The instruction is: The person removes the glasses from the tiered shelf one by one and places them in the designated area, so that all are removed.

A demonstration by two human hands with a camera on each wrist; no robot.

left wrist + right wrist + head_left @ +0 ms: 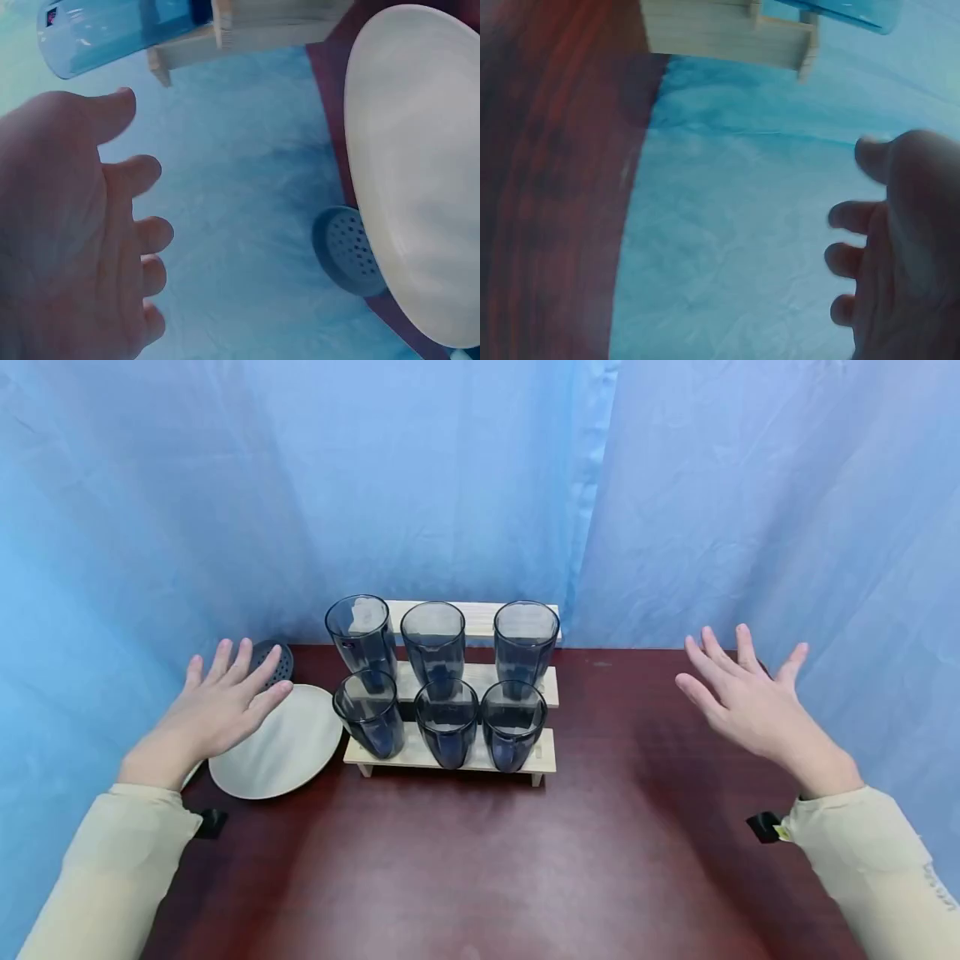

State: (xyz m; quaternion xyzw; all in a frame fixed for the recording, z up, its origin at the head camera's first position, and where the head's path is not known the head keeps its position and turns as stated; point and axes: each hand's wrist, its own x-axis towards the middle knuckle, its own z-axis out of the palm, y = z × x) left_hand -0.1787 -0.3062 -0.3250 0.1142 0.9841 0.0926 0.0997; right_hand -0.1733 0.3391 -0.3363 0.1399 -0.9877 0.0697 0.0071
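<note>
My left hand [215, 710] hovers with spread fingers over the left edge of a white plate [288, 752], holding nothing. On the right, above the bare tabletop, my right hand [757, 706] also has its fingers spread and holds nothing. Between the hands stands a stepped pale wooden rack [450, 760] bearing dark tinted drinking glasses in two rows. The back row has a left glass [362, 639], a middle glass [433, 647] and a right glass [527, 643]; three more, such as the front left glass [372, 727], are on the lower step. Neither hand touches the rack.
A dark round piece with holes [349, 251] lies beyond the plate, partly hidden by my left hand in the head view. Light blue curtains [420, 468] hang behind and at both sides of the dark red wooden table [465, 868].
</note>
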